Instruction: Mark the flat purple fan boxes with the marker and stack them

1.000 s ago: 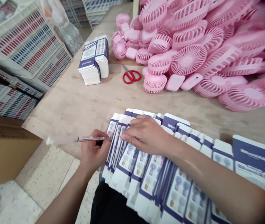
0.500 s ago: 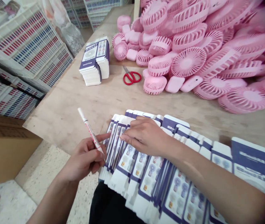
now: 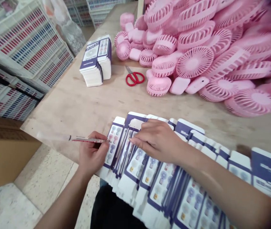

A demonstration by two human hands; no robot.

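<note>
The left hand pinched a white-barrelled pen at white-and-indigo cardboard cartons fanned along a pale wooden worktop — the right hand half-curled on top, grip unclear — beside white plastic crates.

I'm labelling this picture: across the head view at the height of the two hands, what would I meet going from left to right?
Brown cardboard box → left hand, which holds a pen → leftmost printed carton → right hand.
</note>
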